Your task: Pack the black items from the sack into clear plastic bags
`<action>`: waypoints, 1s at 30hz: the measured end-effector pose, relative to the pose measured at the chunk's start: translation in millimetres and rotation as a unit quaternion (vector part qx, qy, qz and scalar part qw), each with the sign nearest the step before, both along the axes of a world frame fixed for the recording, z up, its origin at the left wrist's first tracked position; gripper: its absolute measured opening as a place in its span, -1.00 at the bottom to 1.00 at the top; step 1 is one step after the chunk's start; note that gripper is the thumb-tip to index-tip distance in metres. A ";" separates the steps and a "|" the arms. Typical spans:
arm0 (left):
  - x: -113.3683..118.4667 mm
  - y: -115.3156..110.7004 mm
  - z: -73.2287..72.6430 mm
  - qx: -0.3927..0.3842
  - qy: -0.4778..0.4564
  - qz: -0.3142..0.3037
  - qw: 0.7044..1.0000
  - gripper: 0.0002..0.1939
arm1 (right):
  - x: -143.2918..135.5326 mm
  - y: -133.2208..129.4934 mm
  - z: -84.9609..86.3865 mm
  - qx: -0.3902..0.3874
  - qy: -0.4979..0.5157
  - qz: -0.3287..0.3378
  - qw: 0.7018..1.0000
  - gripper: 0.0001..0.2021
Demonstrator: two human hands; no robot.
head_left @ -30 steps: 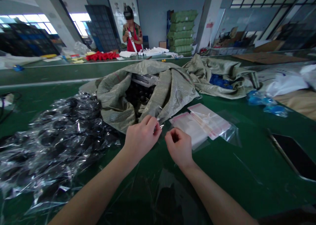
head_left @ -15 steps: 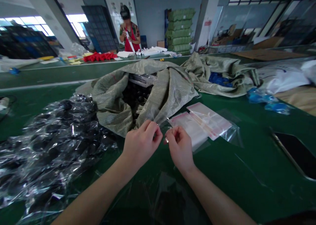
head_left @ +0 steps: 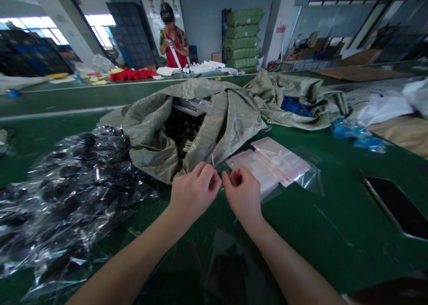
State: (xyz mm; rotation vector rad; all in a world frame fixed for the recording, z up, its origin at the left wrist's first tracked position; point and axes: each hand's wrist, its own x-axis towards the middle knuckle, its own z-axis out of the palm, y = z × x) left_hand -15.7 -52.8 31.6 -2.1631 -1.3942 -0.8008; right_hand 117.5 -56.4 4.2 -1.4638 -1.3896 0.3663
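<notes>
My left hand (head_left: 195, 187) is closed in a pinch at the middle of the view, fingers curled. Close beside it, my right hand (head_left: 243, 190) pinches with thumb and forefinger, the fingertips nearly meeting the left ones. Thin clear film shows faintly around the fingertips. Below the hands there is a clear plastic bag (head_left: 224, 262), dim and see-through, with something dark in or behind it. Just beyond them stands an open woven sack (head_left: 143, 131) holding black round pieces (head_left: 187, 129). Flat clear bags with a reddish strip (head_left: 281, 160) lie right of my right hand.
A heap of black items in clear wrappers (head_left: 83, 184) covers the left side. A phone (head_left: 396, 202) lies at right. Behind are a second sack (head_left: 297, 91) with blue pieces and blue wrapped items (head_left: 361, 135). A co-worker (head_left: 174, 44) stands across the green table (head_left: 321, 269).
The right thumb and forefinger have shifted slightly toward the left hand and opened into a rounder pinch. The view has tilted a little; the sacks and heap have not moved.
</notes>
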 end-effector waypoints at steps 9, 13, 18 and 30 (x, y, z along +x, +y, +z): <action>0.3 -6.1 4.8 -0.024 -0.022 -0.014 0.999 -0.83 | 1.4 -2.0 6.7 0.045 0.011 0.018 0.999 -0.77; -1.9 -8.4 13.6 -0.023 -0.033 0.002 0.999 -0.80 | 0.4 -7.0 6.6 0.042 0.035 0.041 0.998 -0.79; -7.8 -6.6 20.4 -0.031 -0.015 0.038 0.999 -0.82 | 1.5 -11.2 6.0 0.047 0.051 0.082 0.994 -0.82; -26.8 12.7 29.5 -0.125 0.036 0.165 0.978 -0.83 | -0.5 41.3 -52.1 0.032 -0.160 0.234 0.958 -0.62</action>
